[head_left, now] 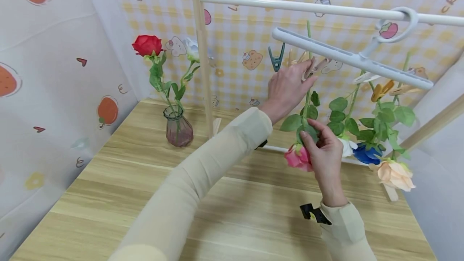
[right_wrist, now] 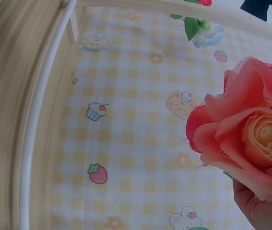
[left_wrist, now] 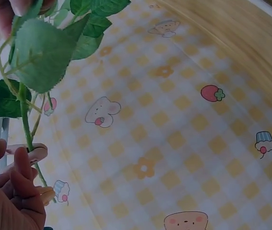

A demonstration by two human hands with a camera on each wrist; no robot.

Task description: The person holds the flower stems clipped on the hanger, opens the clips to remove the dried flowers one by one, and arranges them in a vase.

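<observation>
The left hand (head_left: 286,90) pinches a clothespin (left_wrist: 28,151) around the flower stem (left_wrist: 26,125), just above its fingertips. Below, the right hand (head_left: 326,158) pinches the leaves beside the pink rose (head_left: 298,158), steadying the hanging flower upside down.

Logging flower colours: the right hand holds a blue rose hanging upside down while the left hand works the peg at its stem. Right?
Not quite: the rose in the right hand is pink, as the head and right wrist views show. The blue one hangs further right. The left hand is at the peg.

Six roses (head_left: 299,158), one vase (head_left: 178,127), one hanger (head_left: 349,57).
</observation>
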